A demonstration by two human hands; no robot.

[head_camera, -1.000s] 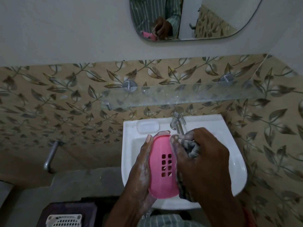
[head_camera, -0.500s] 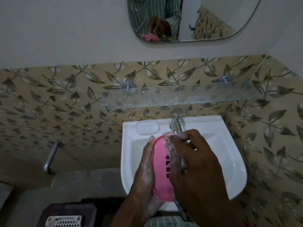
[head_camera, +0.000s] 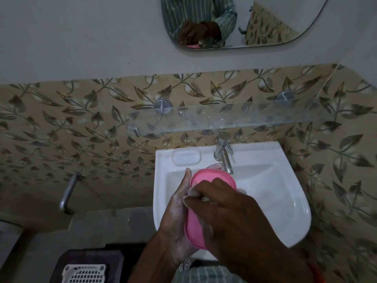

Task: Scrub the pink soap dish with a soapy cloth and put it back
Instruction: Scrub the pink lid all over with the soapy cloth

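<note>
The pink soap dish [head_camera: 212, 178] is held over the white basin [head_camera: 271, 180]. My left hand [head_camera: 177, 217], covered in suds, cups the dish from the left and below. My right hand [head_camera: 230, 217] lies across the top of the dish, pressing a soapy cloth [head_camera: 193, 193] against it. Only a small pale bit of the cloth peeks out under the fingertips. Most of the dish's middle is hidden by my right hand.
A steel tap [head_camera: 224, 156] sits just behind the dish. A moulded soap recess [head_camera: 186, 157] is on the basin's back-left rim. A glass shelf [head_camera: 224, 119] hangs above, a mirror [head_camera: 240, 21] higher. A white basket [head_camera: 84, 273] and wall pipe [head_camera: 68, 193] are at left.
The dish has turned from edge-on to face more upward. My right hand slid left across it with the cloth, covering the slotted middle that showed a second ago.
</note>
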